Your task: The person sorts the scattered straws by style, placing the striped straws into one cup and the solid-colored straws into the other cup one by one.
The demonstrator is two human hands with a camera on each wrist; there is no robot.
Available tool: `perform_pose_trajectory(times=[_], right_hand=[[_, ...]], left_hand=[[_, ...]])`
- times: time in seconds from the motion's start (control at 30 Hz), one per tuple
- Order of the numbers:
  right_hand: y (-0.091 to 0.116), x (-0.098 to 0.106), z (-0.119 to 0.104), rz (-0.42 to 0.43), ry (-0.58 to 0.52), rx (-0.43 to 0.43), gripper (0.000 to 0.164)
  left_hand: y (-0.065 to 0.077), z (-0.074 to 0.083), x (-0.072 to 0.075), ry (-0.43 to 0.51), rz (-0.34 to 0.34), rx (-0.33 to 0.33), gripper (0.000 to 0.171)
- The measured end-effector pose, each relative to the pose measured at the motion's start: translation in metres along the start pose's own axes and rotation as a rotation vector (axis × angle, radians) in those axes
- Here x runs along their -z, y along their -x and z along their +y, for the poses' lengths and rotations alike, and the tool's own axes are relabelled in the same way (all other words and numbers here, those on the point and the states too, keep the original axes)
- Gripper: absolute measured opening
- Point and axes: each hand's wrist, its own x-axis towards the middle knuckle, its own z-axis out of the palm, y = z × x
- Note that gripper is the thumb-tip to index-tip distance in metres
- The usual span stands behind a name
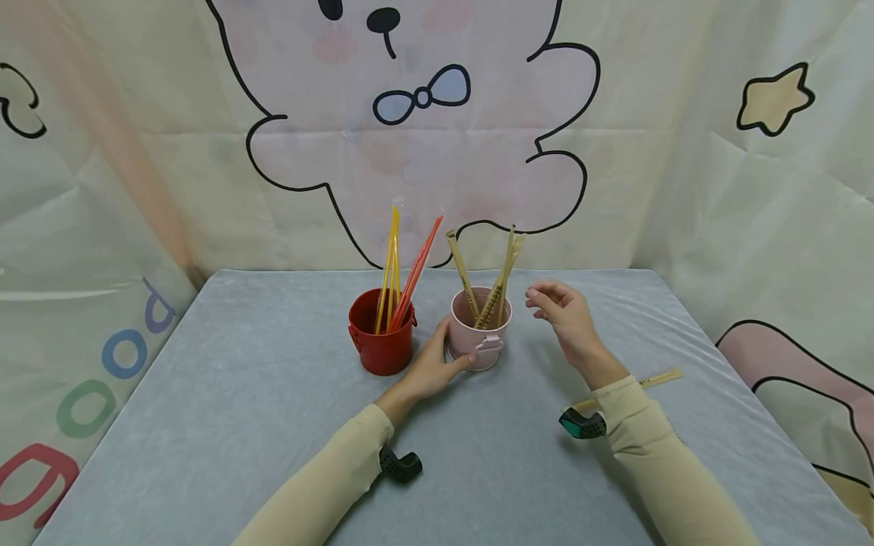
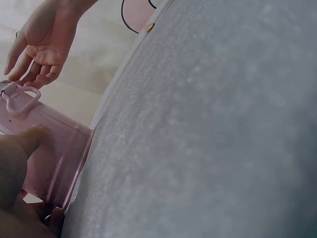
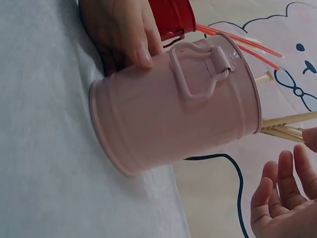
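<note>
A pink metal bucket (image 1: 471, 345) with a small side handle stands on the table, holding several slim tan sticks (image 1: 501, 284) with dark print. My left hand (image 1: 430, 370) grips its lower left side, thumb across the front and fingers around the back; the thumb also shows on the pink wall in the right wrist view. To the right of the rim is my right hand (image 1: 563, 315), raised, fingers loosely bent with nothing in them. In the right wrist view that hand (image 3: 282, 198) is close to the stick ends.
Left of the pink bucket stands a red bucket (image 1: 382, 353) with yellow straws (image 1: 389, 265) and red straws (image 1: 418, 273). Another tan stick (image 1: 662, 378) lies on the blue-grey cloth, partly under the right forearm. A printed curtain (image 1: 655, 189) hangs behind the table.
</note>
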Motion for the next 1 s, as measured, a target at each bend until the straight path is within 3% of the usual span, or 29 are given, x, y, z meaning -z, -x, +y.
perform_pose_trajectory(times=[0.4,1.0], right_hand=[[0.013,0.031,-0.003,-0.141,0.187,0.026,0.016],[0.038,0.089,0.016,-0.336,0.314,0.048,0.019]], left_hand=[[0.002,0.001,-0.001,0.001,0.001,0.014,0.08],[0.003,0.004,0.001,-0.011,-0.006,0.011,0.081]])
